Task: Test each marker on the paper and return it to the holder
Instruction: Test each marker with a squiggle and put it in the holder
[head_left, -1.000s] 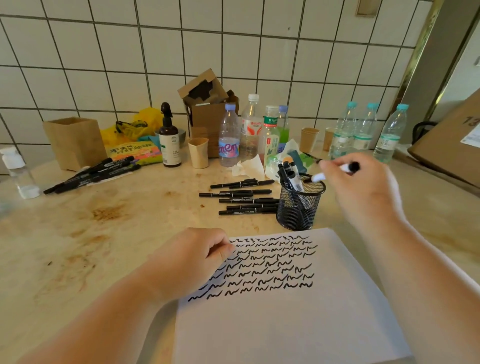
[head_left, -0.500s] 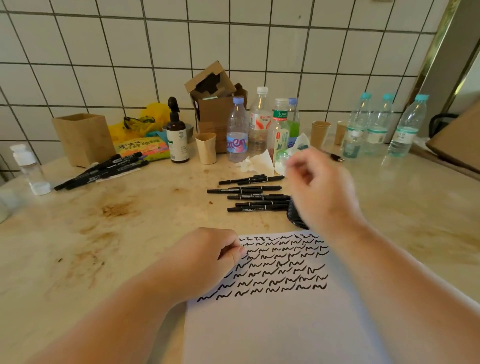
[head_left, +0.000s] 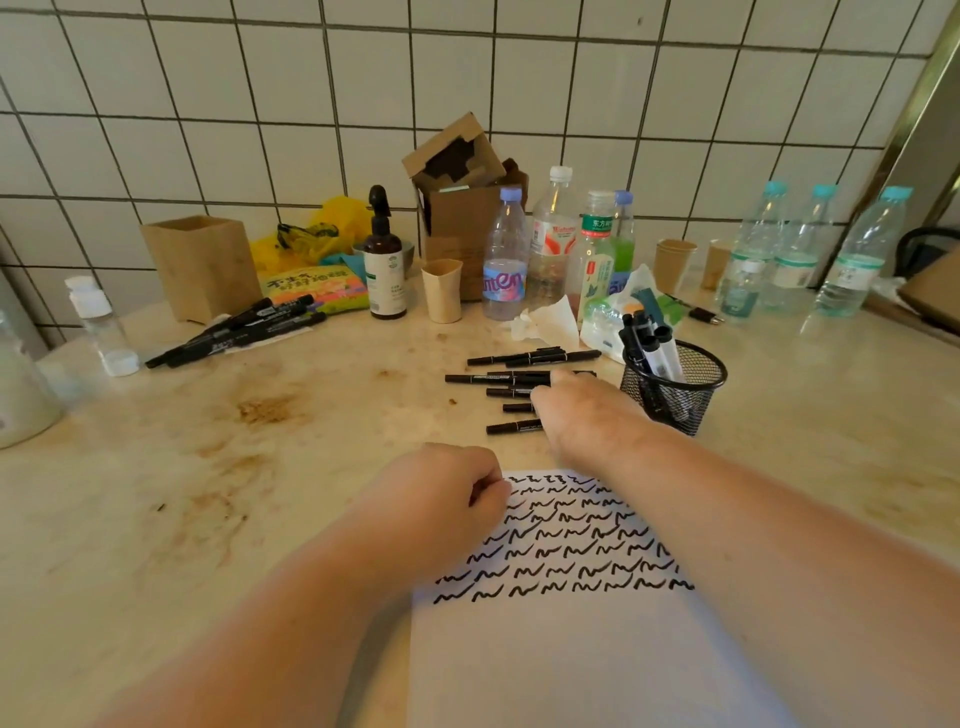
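Your right hand (head_left: 582, 415) lies palm-down across the row of loose black markers (head_left: 511, 378) on the counter (head_left: 260, 493), fingers stretched over them; whether they grip one cannot be told, since the hand hides the near ends. Your left hand (head_left: 447, 501) is curled into a fist holding nothing, knuckles pressing the top left corner of the paper (head_left: 571, 649). The sheet carries rows of black squiggles. Just right of your right hand stands the mesh holder (head_left: 675, 395), with several markers upright inside. A second bundle of markers (head_left: 244, 332) lies well apart at far left, by a brown box (head_left: 202, 265).
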